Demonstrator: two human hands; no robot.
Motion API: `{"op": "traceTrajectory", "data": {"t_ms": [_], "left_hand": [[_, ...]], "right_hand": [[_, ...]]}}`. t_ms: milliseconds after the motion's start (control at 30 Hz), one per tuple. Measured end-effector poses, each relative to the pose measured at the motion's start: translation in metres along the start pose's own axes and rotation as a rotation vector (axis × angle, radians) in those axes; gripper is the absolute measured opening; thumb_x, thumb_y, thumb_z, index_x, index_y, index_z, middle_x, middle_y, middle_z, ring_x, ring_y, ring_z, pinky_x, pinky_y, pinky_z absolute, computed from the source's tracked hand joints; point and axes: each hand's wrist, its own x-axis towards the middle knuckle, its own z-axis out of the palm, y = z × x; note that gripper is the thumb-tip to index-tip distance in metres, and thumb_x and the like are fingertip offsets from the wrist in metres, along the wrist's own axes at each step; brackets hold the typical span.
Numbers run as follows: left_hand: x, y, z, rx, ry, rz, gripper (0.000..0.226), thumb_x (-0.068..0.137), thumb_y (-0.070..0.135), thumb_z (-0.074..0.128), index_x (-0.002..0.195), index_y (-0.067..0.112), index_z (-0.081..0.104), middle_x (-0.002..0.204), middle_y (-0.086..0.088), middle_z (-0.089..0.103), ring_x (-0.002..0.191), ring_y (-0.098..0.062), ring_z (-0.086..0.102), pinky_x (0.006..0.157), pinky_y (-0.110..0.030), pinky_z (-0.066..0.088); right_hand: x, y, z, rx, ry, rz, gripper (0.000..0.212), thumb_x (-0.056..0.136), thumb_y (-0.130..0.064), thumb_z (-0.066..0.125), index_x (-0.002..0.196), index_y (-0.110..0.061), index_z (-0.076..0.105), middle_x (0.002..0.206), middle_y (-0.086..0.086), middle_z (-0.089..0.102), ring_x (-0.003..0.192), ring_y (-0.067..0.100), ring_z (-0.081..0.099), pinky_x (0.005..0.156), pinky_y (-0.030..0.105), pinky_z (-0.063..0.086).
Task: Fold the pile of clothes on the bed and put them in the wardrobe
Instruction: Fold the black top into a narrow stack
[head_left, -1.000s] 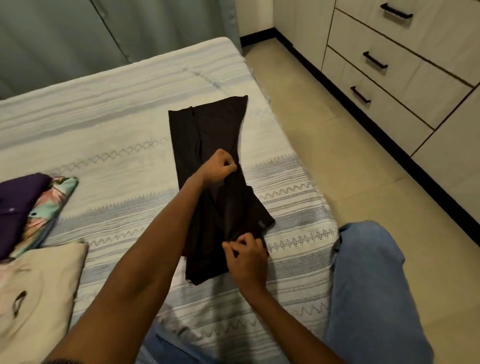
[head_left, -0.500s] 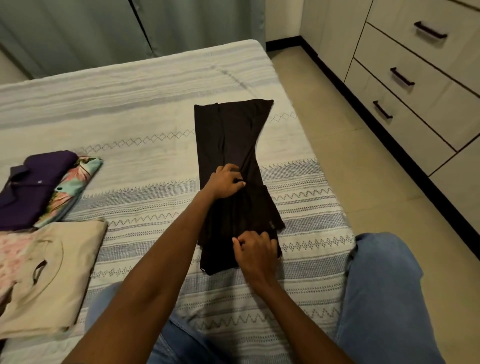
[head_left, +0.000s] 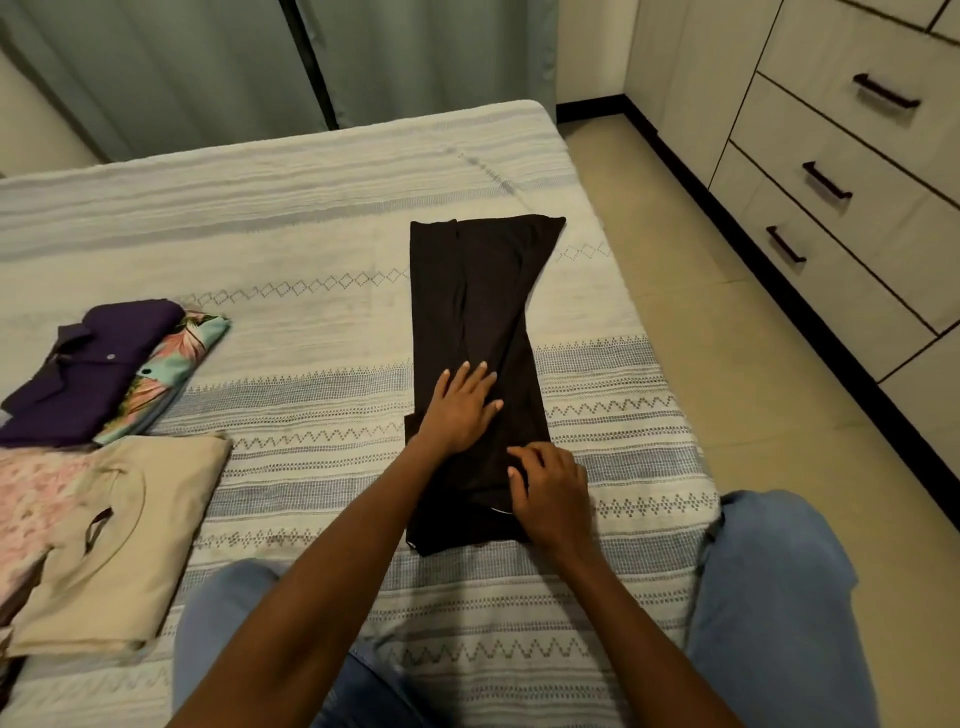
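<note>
Both bare forearms reach forward from the bottom of the view, converging. The left hand (head_left: 460, 410) lies flat, palm down, fingers straight and slightly spread. The right hand (head_left: 550, 496) sits just nearer and to its right, fingers loosely bent, tips pressing down.

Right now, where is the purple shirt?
In the head view, the purple shirt lies folded at the bed's left side, on a floral garment, beyond the beige top.

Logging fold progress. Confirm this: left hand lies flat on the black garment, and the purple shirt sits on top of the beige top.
Not quite. In the head view the left hand does lie flat on the black garment, but the purple shirt sits on the floral garment, beside the beige top.
</note>
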Motion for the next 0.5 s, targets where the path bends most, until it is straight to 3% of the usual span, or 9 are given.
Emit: {"op": "traceTrajectory", "data": {"t_ms": [100,267,500], "left_hand": [[-0.001,0.001,0.005,-0.026,-0.043,-0.037,0.056,0.105,0.048,0.031,0.155,0.022,0.03,0.165,0.001,0.019,0.152,-0.021,0.013,0.122,-0.043,0.003],[0.017,0.001,-0.018,-0.129,0.226,-0.037,0.032,0.103,0.035,0.046,0.128,0.023,0.061,0.147,0.0,0.048,0.13,-0.024,0.049,0.107,-0.04,0.033],[0.074,0.01,-0.063,-0.206,0.344,-0.143,0.023,0.1,0.025,0.049,0.114,0.016,0.065,0.116,-0.005,0.066,0.098,-0.027,0.065,0.083,-0.039,0.046]], "right_hand": [[0.01,0.016,0.005,0.02,-0.124,-0.039,0.034,0.092,-0.045,0.045,0.096,-0.026,0.073,0.096,-0.004,0.065,0.088,0.025,0.059,0.071,0.038,0.049],[0.074,0.026,-0.011,0.281,-0.125,0.05,0.019,0.094,-0.032,0.059,0.094,-0.02,0.074,0.091,0.003,0.071,0.085,0.028,0.062,0.072,0.038,0.051],[0.226,0.051,-0.004,0.324,-0.285,0.239,0.025,0.095,-0.028,0.054,0.112,-0.026,0.073,0.111,0.0,0.073,0.102,0.027,0.066,0.086,0.037,0.052]]}}
